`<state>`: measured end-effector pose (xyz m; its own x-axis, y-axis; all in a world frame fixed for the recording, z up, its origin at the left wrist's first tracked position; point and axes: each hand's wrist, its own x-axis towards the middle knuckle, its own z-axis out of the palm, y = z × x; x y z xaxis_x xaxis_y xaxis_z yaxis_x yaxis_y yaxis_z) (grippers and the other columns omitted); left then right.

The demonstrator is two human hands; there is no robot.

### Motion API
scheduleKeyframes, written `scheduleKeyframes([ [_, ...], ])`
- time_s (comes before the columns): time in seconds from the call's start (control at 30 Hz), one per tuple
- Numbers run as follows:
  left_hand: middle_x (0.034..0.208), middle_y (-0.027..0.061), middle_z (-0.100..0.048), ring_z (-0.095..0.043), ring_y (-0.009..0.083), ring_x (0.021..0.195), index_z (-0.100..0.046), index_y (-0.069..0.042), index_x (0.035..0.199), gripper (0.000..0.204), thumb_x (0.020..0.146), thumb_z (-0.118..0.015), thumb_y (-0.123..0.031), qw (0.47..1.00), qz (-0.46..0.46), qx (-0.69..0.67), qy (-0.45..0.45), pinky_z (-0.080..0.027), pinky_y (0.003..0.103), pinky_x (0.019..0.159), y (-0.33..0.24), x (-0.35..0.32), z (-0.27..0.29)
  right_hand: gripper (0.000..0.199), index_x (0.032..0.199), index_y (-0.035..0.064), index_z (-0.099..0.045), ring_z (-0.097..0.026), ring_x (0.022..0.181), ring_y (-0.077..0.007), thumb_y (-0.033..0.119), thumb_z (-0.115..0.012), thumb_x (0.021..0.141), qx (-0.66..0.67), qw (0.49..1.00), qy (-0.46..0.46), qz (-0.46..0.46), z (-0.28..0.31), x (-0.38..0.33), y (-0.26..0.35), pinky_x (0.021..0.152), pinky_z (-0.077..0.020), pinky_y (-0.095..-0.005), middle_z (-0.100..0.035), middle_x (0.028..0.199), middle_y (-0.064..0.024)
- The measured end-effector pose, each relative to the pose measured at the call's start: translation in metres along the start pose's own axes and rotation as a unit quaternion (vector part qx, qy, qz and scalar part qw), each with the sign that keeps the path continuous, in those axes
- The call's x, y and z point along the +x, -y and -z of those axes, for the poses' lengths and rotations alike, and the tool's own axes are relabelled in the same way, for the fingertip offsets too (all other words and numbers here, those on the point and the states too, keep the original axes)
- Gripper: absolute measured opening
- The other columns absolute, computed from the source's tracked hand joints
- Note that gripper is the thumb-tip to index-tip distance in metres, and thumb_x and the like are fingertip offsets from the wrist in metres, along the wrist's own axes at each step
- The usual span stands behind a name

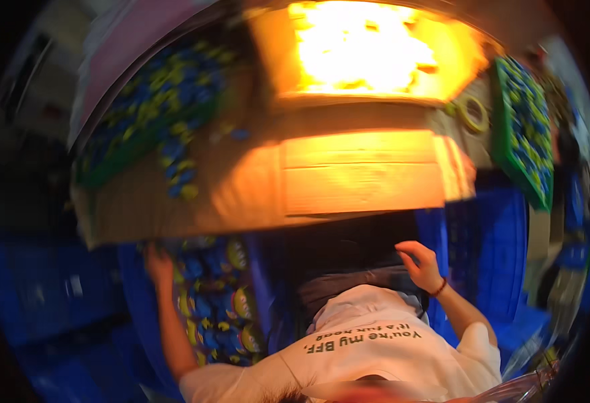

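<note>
Far left: blue crate [140, 316] full of blue-and-yellow packets [218, 309], set low within easy reach. Left hand [157, 263] gripping the crate rim, apparently to steady or drag it; grip blurred. Centre: flattened cardboard [255, 185] spread over the bench as a work surface. Right hand [421, 265] hovering half-open, empty, near a second crate [490, 248].

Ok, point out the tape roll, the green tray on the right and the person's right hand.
Tape roll [473, 113], head view, on its ring.
Green tray [525, 138], head view, on its face.
Right hand [421, 266], head view, on the palm.
</note>
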<state>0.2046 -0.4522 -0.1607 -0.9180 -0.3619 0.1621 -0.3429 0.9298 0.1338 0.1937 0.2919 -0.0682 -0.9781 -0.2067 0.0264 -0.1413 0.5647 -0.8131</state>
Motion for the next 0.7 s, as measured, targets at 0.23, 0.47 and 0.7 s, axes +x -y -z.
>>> scheduleKeyframes([
  [0.23,0.135,0.0235,-0.053,-0.060,0.0340,0.120,-0.023,-0.004,0.154,0.063,0.099,-0.055,-0.001,0.902,-0.183,-0.301,-0.249,-0.052,0.044,0.097,-0.313,0.041,0.183,0.015,0.109,-0.0018,-0.070,-0.072,0.089,-0.0183,0.001,-0.064,0.095,0.120,0.972,-0.164,-0.118,0.043,-0.046,-0.055,0.080,-0.0572,-0.0291,-0.073,0.101,-0.0127],
  [0.47,0.146,0.0213,-0.043,-0.046,0.0427,0.134,-0.026,-0.009,0.152,0.066,0.096,-0.062,-0.009,0.739,-0.544,-0.262,-0.298,-0.045,0.056,0.107,-0.523,0.025,0.181,0.017,0.111,-0.0017,-0.070,-0.072,0.089,-0.0169,0.003,-0.062,0.096,0.109,0.915,-0.319,-0.221,0.068,-0.116,-0.125,0.079,-0.0571,-0.0286,-0.073,0.099,-0.0119],
  [0.7,0.159,0.0187,-0.032,-0.025,0.0461,0.147,-0.045,-0.016,0.148,0.081,0.078,-0.083,-0.034,0.774,-0.612,-0.059,0.149,-0.021,0.068,0.116,-0.648,-0.035,0.049,0.031,0.122,0.0010,-0.064,-0.065,0.075,-0.0149,0.016,-0.066,0.095,0.147,0.766,-0.392,-0.488,0.017,-0.270,-0.347,0.068,-0.0537,-0.0286,-0.068,0.086,-0.0089],
])
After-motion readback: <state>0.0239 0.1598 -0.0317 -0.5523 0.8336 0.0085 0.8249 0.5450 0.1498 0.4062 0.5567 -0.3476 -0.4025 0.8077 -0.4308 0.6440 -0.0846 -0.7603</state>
